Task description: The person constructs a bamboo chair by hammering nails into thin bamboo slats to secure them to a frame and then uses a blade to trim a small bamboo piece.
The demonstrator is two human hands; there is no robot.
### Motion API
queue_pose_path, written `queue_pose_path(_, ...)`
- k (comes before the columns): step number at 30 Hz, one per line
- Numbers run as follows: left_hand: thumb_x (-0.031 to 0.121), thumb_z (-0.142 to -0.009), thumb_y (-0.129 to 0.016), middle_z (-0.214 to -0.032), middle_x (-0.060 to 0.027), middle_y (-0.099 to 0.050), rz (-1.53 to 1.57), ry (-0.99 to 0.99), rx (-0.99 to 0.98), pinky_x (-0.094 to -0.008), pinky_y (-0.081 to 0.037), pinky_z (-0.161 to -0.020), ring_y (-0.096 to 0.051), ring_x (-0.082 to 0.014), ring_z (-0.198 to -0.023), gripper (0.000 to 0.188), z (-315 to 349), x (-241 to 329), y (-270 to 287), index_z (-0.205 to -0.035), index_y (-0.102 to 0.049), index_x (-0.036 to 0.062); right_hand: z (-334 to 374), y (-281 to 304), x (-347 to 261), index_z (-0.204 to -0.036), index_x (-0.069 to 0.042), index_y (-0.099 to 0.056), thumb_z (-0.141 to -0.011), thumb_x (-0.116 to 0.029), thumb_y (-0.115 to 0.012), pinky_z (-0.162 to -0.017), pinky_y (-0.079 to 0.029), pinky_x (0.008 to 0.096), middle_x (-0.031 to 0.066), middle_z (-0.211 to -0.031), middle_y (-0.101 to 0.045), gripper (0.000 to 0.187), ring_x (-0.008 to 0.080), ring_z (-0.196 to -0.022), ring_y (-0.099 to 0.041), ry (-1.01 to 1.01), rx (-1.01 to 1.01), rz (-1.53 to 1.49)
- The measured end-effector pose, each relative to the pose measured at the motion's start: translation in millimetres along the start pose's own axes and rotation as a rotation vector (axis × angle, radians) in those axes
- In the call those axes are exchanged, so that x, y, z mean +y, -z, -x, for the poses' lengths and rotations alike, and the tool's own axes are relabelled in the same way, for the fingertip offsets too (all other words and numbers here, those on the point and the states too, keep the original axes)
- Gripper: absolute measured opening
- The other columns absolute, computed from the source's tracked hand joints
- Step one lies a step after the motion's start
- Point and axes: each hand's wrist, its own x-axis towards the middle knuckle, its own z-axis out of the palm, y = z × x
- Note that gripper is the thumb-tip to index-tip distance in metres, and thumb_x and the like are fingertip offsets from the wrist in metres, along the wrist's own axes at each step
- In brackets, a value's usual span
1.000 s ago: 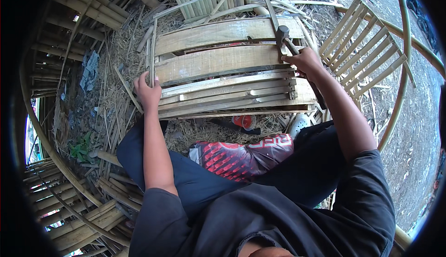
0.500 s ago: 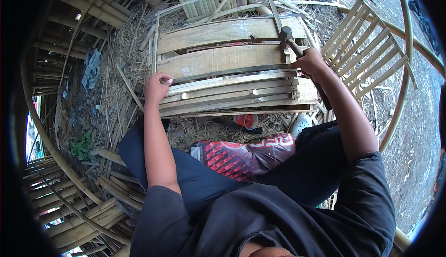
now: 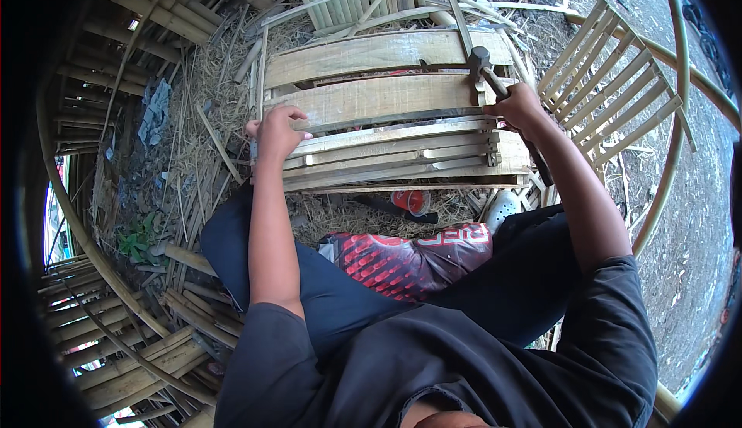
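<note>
A hammer [image 3: 479, 60] with a dark metal head is in my right hand [image 3: 516, 106]; its handle passes through my fist and comes out below. The head lies over the right part of a low plank bench [image 3: 340, 103]. My right fingertips are near the right end of a thin, dark-edged bamboo strip [image 3: 402, 122]. Around that strip's left end my left hand [image 3: 278, 133] is closed, thumb and fingers on either side. More split bamboo strips [image 3: 363, 154] lie side by side along the bench's near edge, with short cross pieces at their right end.
A slatted bamboo panel [image 3: 607, 80] leans at the right beside a curved pole [image 3: 682, 64]. Bamboo strips stand behind the bench. A red cup [image 3: 411, 201] and a patterned cloth [image 3: 413, 262] lie between the bench and my legs. Stacked bamboo poles [image 3: 147, 358] are at the left.
My left hand has moved up and to the right, and its fingers now reach over the bench's left edge. My right hand and the hammer have stayed nearly in place.
</note>
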Motion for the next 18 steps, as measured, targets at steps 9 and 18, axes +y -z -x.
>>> queue_pose_path(9,0.007,-0.070,-0.088,-0.099,-0.0007,-0.074,0.141,-0.229,-0.025,-0.0414,-0.042,-0.093,-0.068,-0.0231,-0.103,0.027,-0.2,-3.3,-19.2,-0.093,-0.077,0.0131,-0.9,0.1,-0.8,-0.099,0.007,-0.075,-0.077,-0.023,-0.092,-0.066,-0.055,0.0371,0.0135,-0.085,-0.074,0.042,0.0203,-0.073,-0.072,0.003,-0.018,0.016)
queue_pose_path(18,-0.009,-0.075,-0.077,-0.099,-0.0096,-0.072,0.275,-0.183,-0.102,-0.0411,-0.055,-0.085,-0.069,-0.0299,-0.102,0.025,1.5,0.1,-25.4,-0.097,-0.071,0.0032,3.9,-0.1,-3.8,-0.089,0.006,-0.069,-0.079,-0.013,-0.090,-0.056,-0.048,0.0369,0.0077,-0.073,-0.065,0.030,0.0172,-0.062,-0.061,0.000,0.002,-0.078)
